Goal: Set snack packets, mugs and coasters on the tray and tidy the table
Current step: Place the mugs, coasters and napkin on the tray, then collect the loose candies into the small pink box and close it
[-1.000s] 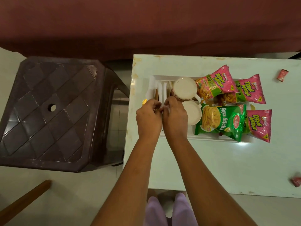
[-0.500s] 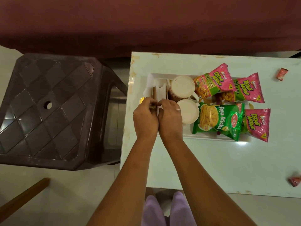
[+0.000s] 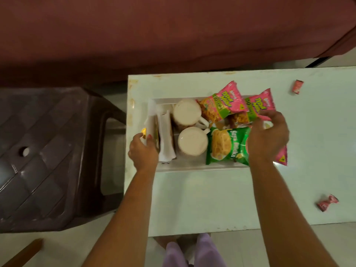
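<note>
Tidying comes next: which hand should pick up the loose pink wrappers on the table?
Right. The right hand sits at the tray's right end, nearer both pink wrappers; the left hand is at the far left end.

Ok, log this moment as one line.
left hand: at tray left end | right hand: over snack packets | mugs: on tray

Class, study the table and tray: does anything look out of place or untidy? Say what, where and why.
Two small pink wrappers lie loose on the table, apart from the tray. One pink packet pokes over the tray's right end, beneath the right hand.
</note>
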Demonstrator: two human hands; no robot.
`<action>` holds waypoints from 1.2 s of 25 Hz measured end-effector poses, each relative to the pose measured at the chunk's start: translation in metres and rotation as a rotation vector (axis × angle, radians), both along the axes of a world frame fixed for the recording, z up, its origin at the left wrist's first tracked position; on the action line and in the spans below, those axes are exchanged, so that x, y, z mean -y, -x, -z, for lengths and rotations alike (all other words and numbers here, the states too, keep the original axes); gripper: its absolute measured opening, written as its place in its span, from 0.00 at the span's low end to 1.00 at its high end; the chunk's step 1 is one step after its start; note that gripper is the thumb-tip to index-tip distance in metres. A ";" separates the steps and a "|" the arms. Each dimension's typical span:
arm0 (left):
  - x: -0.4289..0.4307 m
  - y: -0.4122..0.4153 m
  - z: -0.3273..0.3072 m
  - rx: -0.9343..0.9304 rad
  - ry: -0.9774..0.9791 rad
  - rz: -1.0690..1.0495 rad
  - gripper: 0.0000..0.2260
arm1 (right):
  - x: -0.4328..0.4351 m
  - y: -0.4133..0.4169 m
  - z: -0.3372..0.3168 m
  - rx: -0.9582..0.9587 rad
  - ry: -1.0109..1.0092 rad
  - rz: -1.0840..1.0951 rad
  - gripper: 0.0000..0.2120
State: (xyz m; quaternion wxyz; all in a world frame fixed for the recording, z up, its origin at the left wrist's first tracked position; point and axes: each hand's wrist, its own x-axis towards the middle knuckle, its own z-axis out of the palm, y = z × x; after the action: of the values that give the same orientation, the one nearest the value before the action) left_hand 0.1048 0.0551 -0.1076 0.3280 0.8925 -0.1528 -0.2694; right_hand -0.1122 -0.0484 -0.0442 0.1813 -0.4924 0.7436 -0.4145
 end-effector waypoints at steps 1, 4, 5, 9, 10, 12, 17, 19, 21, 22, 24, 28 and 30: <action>0.004 -0.001 0.004 -0.026 -0.023 0.005 0.17 | 0.016 0.025 0.005 -0.006 -0.091 0.074 0.12; 0.012 -0.008 0.012 -0.144 -0.029 -0.051 0.19 | 0.048 0.076 0.023 -0.033 -0.486 0.097 0.08; 0.017 -0.004 0.013 -0.182 -0.028 -0.077 0.20 | 0.057 0.090 0.028 -0.050 -0.584 0.062 0.06; 0.031 0.007 0.013 -0.247 0.017 -0.193 0.24 | 0.081 0.115 0.047 0.014 -0.780 -0.068 0.12; 0.031 0.007 0.012 -0.258 0.025 -0.217 0.24 | 0.083 0.116 0.050 0.147 -0.815 -0.091 0.13; 0.033 0.008 0.011 -0.322 0.043 -0.280 0.24 | 0.082 0.119 0.056 0.426 -0.880 -0.096 0.15; 0.034 0.003 -0.005 -0.730 0.329 -0.564 0.14 | 0.082 0.128 0.068 0.748 -0.955 -0.106 0.21; 0.032 0.008 -0.007 -0.778 0.360 -0.582 0.12 | 0.084 0.130 0.069 0.746 -0.959 -0.103 0.24; 0.031 0.019 -0.008 -0.809 0.363 -0.598 0.14 | 0.087 0.137 0.068 0.716 -0.942 -0.101 0.25; 0.031 0.025 -0.010 -0.832 0.369 -0.609 0.14 | 0.090 0.143 0.066 0.704 -0.926 -0.102 0.25; 0.034 0.040 -0.014 -0.878 0.391 -0.616 0.16 | 0.097 0.154 0.060 0.691 -0.889 -0.094 0.26; 0.043 0.070 -0.028 -0.907 0.385 -0.590 0.17 | 0.106 0.181 0.043 0.641 -0.860 -0.098 0.26; 0.052 0.087 -0.038 -0.898 0.376 -0.558 0.17 | 0.111 0.199 0.033 0.628 -0.816 -0.091 0.25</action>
State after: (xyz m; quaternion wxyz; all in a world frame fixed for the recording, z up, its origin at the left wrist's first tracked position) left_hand 0.0174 0.0035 -0.0699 0.5733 0.6229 0.1984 -0.4940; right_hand -0.3112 -0.1589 -0.0774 0.5911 -0.2651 0.7323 -0.2102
